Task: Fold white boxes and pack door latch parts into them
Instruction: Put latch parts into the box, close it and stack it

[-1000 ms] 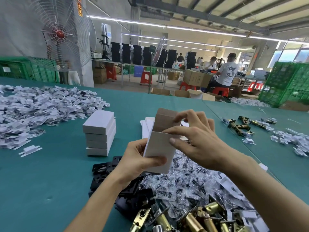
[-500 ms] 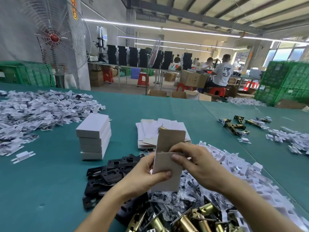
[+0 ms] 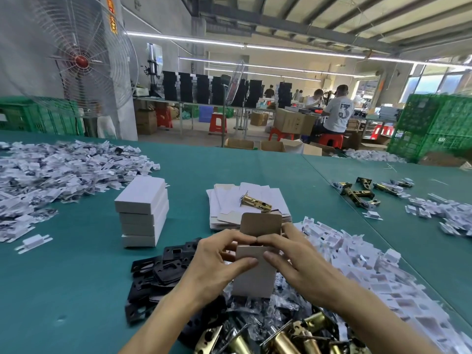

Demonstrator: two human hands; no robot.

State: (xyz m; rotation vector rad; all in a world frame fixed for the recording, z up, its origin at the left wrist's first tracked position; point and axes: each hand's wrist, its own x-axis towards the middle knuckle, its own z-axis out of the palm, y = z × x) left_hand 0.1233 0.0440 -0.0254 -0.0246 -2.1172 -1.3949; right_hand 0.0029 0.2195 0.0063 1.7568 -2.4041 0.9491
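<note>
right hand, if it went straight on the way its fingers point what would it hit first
The right hand points left across the white box it grips; it would meet the left hand next, fingertips seemingly almost touching.

A large numeral 3 is showing on a seated worker's white shirt; the pillar sign is staying unreadable

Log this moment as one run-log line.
step: box folding | left hand: holds white box | right hand: holds it too | top flap: open | latch: on flat blanks
</note>
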